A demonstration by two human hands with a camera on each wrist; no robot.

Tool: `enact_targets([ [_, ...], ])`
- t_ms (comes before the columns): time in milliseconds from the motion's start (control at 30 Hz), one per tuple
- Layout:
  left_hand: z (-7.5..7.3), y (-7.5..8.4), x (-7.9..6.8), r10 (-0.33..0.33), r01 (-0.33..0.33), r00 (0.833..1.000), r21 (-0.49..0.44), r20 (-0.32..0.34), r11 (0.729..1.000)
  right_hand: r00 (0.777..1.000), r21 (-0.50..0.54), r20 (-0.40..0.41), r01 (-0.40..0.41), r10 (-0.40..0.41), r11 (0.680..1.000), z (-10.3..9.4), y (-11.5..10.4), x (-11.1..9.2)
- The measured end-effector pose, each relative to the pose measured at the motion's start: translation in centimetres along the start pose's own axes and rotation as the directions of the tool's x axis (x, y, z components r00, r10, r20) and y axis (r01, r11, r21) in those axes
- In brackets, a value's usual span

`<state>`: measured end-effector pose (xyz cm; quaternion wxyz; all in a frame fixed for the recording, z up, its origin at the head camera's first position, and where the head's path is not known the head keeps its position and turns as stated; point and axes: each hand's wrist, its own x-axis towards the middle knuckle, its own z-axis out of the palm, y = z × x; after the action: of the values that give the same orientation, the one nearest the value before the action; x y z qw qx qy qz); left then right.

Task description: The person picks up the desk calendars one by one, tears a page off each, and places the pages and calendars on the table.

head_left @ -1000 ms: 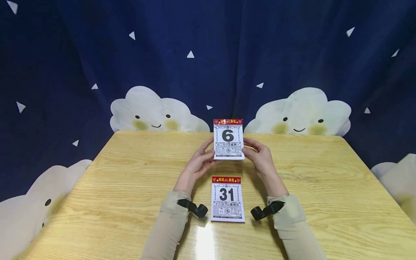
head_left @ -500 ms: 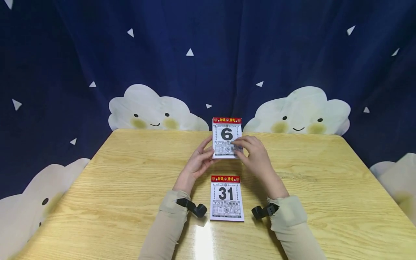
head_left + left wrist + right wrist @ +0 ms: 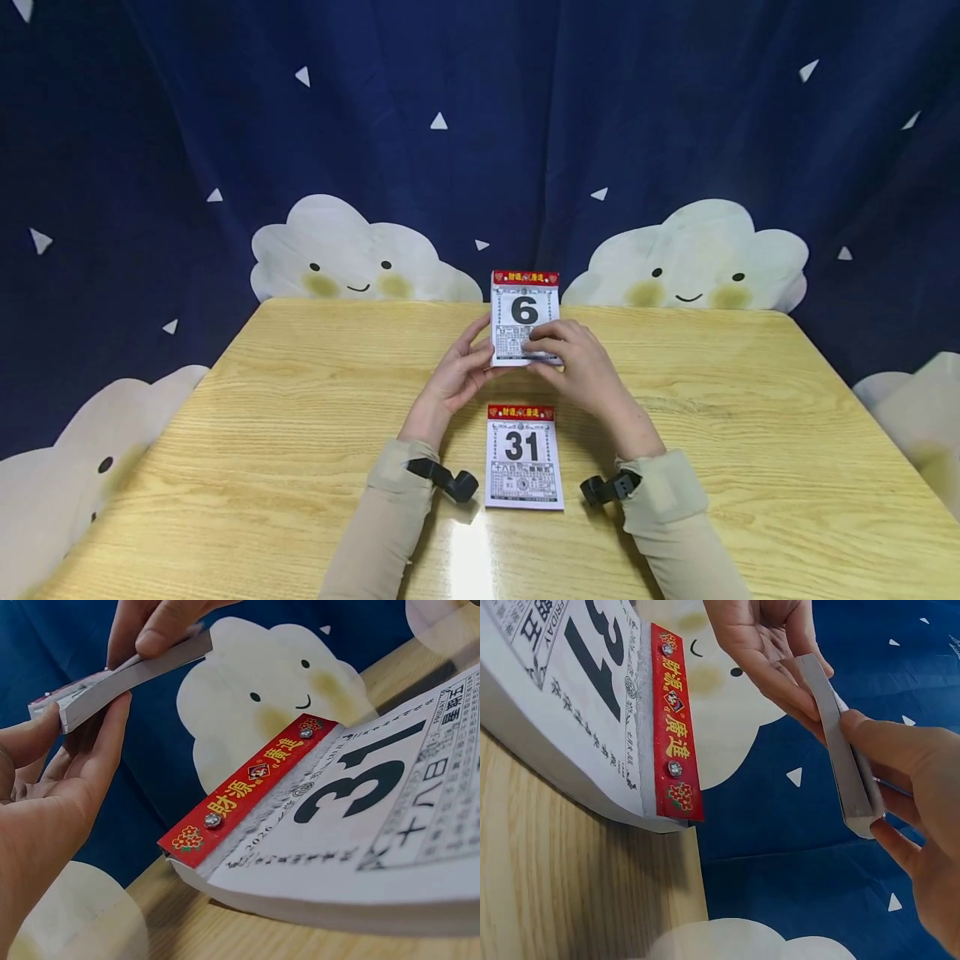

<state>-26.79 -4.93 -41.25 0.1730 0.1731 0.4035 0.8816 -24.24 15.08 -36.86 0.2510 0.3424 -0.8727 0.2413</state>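
A tear-off calendar (image 3: 524, 300) showing a bold 6 under a red header is held up above the table's far part. My left hand (image 3: 459, 377) grips its left side, thumb in front and fingers behind, as the left wrist view shows. With curled fingers over the front, my right hand (image 3: 581, 367) pinches at the pad's lower right, its thumb at the bottom edge. In the right wrist view a sheet (image 3: 841, 701) seems to part slightly from the pad beside that thumb. A second calendar (image 3: 522, 446), showing 31, lies between my forearms.
Pale wood covers the table (image 3: 300, 400). Behind it hangs a dark blue curtain (image 3: 487, 125) with white triangles and smiling clouds (image 3: 345, 258). Black wrist cameras (image 3: 453, 483) sit on both cuffs, close to either side of the 31 calendar.
The right hand has left the raised calendar's right edge, crossed left over its front, then lowered to pinch at the bottom edge. The left hand keeps its grip; the 31 calendar stays put.
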Motion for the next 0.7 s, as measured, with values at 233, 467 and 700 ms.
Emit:
enact_targets([
  [233, 0.0, 0.17, -0.03, 0.003, -0.003, 1.0, 0.008, 0.003, 1.0, 0.999, -0.051, -0.031, 0.04, -0.041, 0.998, 0.08, -0.43, 0.08],
  [467, 0.07, 0.21, -0.18, 0.001, -0.001, 1.0, 0.014, 0.019, 1.0, 0.987, -0.083, -0.126, 0.086, -0.096, 0.993, 0.39, -0.73, 0.11],
  [700, 0.1, 0.22, -0.18, 0.003, -0.003, 1.0, 0.003, 0.025, 1.0, 0.98, -0.017, -0.188, 0.057, -0.059, 0.998, 0.3, -0.79, 0.13],
])
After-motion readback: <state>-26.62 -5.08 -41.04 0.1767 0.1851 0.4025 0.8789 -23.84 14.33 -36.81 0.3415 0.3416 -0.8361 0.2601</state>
